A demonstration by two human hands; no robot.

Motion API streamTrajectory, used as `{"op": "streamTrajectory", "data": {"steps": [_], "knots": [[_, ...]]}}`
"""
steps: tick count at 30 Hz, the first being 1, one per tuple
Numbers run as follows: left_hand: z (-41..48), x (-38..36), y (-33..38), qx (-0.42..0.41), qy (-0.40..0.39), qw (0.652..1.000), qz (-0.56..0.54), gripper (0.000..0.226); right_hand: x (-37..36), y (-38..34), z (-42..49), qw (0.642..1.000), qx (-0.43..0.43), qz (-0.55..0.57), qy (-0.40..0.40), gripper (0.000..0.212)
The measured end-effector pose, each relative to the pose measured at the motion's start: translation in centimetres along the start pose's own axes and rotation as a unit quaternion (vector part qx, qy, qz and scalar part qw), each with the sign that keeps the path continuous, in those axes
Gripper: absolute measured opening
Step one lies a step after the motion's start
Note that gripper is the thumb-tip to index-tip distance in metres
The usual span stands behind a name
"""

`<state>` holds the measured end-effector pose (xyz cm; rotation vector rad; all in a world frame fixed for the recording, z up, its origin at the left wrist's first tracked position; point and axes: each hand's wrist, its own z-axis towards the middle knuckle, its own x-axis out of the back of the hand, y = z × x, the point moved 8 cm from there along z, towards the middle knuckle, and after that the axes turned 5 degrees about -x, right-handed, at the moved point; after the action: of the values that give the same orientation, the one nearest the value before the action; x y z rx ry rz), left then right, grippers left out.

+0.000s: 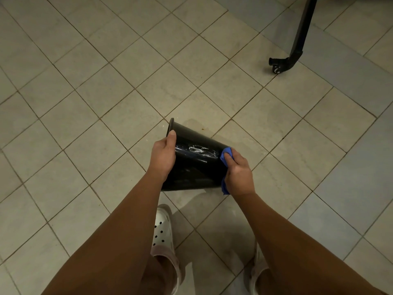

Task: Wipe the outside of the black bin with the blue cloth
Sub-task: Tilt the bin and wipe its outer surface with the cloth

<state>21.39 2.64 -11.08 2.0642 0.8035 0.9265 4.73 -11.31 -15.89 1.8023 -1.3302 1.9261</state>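
Tile flr [127, 81]; glossy tapered blk bin [195, 167], crumpled cloth [225, 154].

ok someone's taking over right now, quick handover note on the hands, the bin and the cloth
Left hand grips the black bin by its rim end, holding it tipped sideways.
Right hand holds the blue cloth, pressed on the bin's outside near the base.
Done: cloth is on the bin; how much is wiped cannot be told.
Left: white smears on the side wall, then the rest of the outside.
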Motion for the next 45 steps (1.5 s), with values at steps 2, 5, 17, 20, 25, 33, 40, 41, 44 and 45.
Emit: {"op": "streamTrajectory", "data": {"steps": [2, 5, 17, 20, 25, 33, 40, 41, 44, 45], "knots": [[0.0, 0.0, 0.0, -0.003, 0.001, 1.000, 0.002, 0.046, 0.3, -0.4, -0.3, 1.000, 0.011, 0.002, 0.017, 0.057], [0.1, 0.0, -0.1, 0.003, 0.001, 1.000, 0.001, 0.047, 0.6, -1.8, -0.5, 0.998, 0.057, 0.023, 0.030, 0.053], [0.1, -0.3, -0.1, -0.004, -0.008, 1.000, 0.021, 0.045, 0.4, -1.4, -0.9, 1.000, 0.008, 0.013, -0.001, 0.057], [0.1, -0.1, -0.3, 0.006, -0.001, 1.000, 0.013, 0.045, -0.1, -2.3, -0.5, 0.999, 0.051, 0.009, 0.004, 0.055], [0.2, -0.4, -0.1, 0.009, 0.000, 1.000, 0.014, 0.048, 0.2, -0.8, 0.2, 0.999, -0.033, 0.024, -0.029, 0.059], [0.3, -0.4, 0.0, 0.018, -0.001, 1.000, 0.013, 0.050, 0.1, -3.3, -0.6, 1.000, 0.011, 0.024, -0.001, 0.055], [0.2, -0.7, 0.1, 0.015, -0.004, 1.000, 0.023, 0.052, 0.4, -2.3, 0.5, 0.996, -0.056, 0.041, -0.061, 0.058], [0.2, -0.7, 0.2, 0.014, -0.006, 1.000, 0.024, 0.052, 0.4, -2.1, 0.3, 0.993, -0.076, 0.055, -0.066, 0.059], [0.3, -0.5, 0.0, 0.017, -0.007, 1.000, 0.021, 0.049, 0.7, -3.7, -0.4, 0.999, -0.010, 0.037, -0.025, 0.057], [0.2, -0.5, 0.0, 0.021, -0.007, 1.000, 0.018, 0.047, 0.5, -4.0, -0.6, 0.999, 0.023, 0.029, -0.013, 0.053]]}}
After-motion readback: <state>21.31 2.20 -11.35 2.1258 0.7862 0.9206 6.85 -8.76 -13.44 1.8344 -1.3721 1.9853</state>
